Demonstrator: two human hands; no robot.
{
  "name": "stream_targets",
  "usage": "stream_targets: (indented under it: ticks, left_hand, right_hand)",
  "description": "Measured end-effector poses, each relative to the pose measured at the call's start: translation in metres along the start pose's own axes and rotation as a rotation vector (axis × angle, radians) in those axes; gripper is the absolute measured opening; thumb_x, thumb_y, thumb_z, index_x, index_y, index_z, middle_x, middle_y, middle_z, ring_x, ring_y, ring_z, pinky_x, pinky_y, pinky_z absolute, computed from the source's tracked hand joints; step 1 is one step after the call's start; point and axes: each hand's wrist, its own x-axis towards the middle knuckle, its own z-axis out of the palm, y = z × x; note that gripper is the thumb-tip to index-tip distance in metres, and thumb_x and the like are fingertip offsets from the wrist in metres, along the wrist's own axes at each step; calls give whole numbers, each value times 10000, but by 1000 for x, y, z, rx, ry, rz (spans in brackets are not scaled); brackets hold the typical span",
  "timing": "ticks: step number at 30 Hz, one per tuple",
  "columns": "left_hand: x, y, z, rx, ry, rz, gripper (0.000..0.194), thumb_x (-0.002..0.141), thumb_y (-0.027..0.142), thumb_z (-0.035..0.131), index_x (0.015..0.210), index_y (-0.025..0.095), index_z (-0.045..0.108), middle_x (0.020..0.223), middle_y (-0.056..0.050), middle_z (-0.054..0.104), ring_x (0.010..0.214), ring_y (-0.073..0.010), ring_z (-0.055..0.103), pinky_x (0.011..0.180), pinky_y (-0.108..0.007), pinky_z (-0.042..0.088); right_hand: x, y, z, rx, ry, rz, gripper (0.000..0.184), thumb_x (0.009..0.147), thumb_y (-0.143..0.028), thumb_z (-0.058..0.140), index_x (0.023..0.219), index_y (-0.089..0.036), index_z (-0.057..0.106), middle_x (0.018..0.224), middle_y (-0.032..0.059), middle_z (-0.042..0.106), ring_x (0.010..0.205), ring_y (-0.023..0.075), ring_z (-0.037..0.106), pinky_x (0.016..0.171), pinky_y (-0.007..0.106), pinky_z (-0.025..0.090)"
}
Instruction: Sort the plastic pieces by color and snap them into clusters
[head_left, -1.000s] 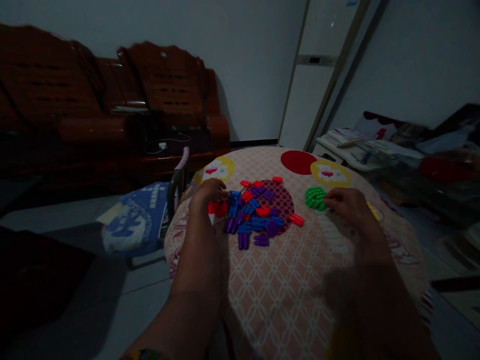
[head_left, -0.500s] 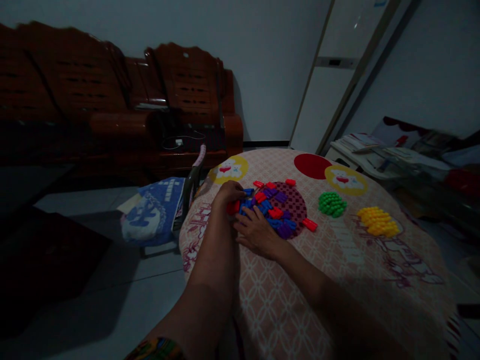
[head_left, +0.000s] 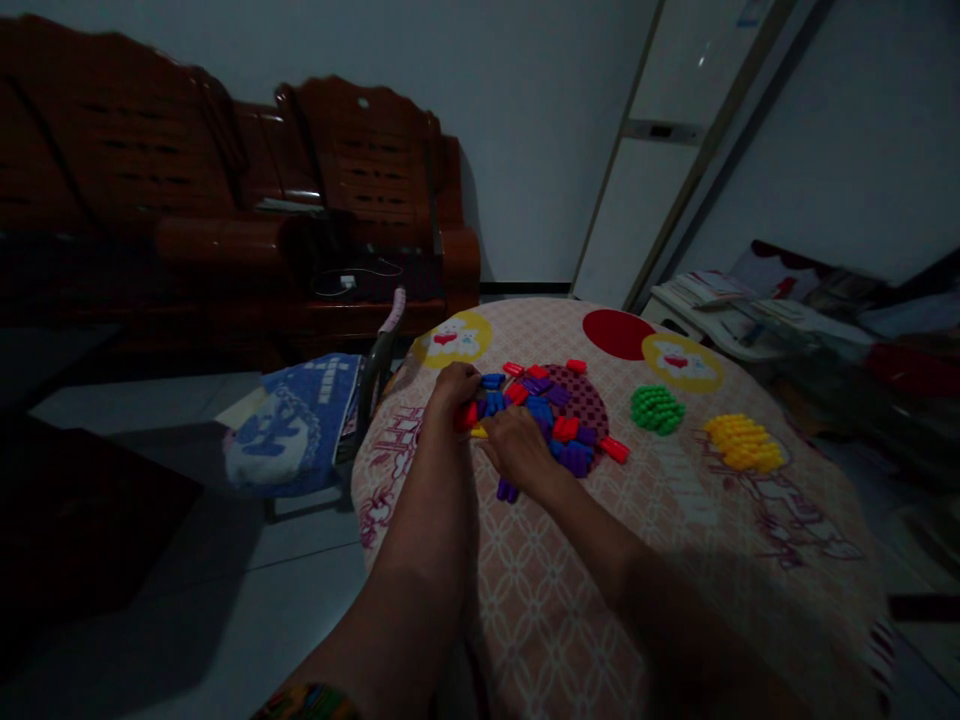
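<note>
A heap of red, blue and purple plastic pieces lies on the patterned tablecloth of a round table. My left hand rests at the heap's left edge, fingers curled over red pieces. My right hand lies on the near side of the heap, fingers bent down onto the pieces; a small yellow piece shows at its fingertips. What sits under that palm is hidden. A green cluster and a yellow cluster sit apart to the right.
A chair with a blue printed cloth stands against the table's left side. Dark wooden sofas line the back wall. Stacks of papers and clutter fill the right side. The room is dim.
My right hand left the green cluster and crossed left to the heap, where it now presses on the pieces. My left hand stayed at the heap's left edge. The camera shifted.
</note>
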Motion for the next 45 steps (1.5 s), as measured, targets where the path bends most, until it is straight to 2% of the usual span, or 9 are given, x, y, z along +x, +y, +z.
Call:
stream_targets:
  ticks: [5,10,14,18,22,26,30,35,45]
  left_hand:
    - [4,-2,0,53,-18,14,346,872,251,525,1087,124,764,998,-112,769,874,-189,681,705,-226,460]
    - [11,-8,1,79,2,30,339,846,292,523,1039,160,768,940,-90,770,860,-206,681,677,-233,454]
    - [11,-12,3,21,5,52,301,814,305,537,964,176,763,883,-73,765,831,-208,682,643,-229,449]
    - [10,-13,5,-64,7,9,278,793,323,550,936,188,746,770,-53,745,747,-203,673,594,-231,443]
    - [11,-11,5,-58,5,-11,253,786,328,566,890,176,739,731,-58,729,712,-201,663,588,-237,432]
    - [11,-8,3,-54,9,-7,247,776,300,577,908,165,737,771,-54,736,704,-187,654,591,-231,421]
    - [12,-8,2,-23,12,-5,235,782,294,579,884,155,739,790,-62,736,683,-179,645,574,-230,402]
    - [13,-8,2,3,9,12,246,801,338,579,865,160,735,765,-75,726,693,-205,645,581,-247,410]
    - [15,-13,5,-46,17,8,253,796,350,573,860,163,730,710,-71,705,664,-209,637,591,-270,425]
  right_hand:
    - [15,-18,-1,-97,-79,-24,296,940,-57,419,966,-106,710,967,162,694,979,267,591,938,439,412]
    - [21,-14,-9,-103,-102,-78,276,944,-77,436,949,-123,708,950,142,723,948,269,627,885,445,440]
    - [14,-1,-20,-65,-21,-50,221,938,-160,481,930,-112,696,927,148,719,908,267,646,823,395,460]
    - [-17,40,-39,104,129,110,180,910,-249,559,1003,-140,669,988,120,718,911,234,654,784,328,474]
    - [-65,114,-54,313,412,458,174,870,-263,558,966,-181,677,829,40,711,754,178,657,695,273,479]
    - [-120,188,-63,360,713,745,208,774,-282,570,880,-173,713,760,34,714,714,182,663,682,280,503]
    - [-166,237,-67,302,796,881,199,690,-310,617,770,-169,732,759,58,738,707,204,666,708,320,518]
    - [-190,254,-65,183,799,950,120,623,-270,633,662,-189,712,747,60,744,715,221,662,734,340,509]
    - [-178,248,-42,10,658,901,92,652,-197,565,573,-205,611,693,72,686,716,212,596,748,336,462]
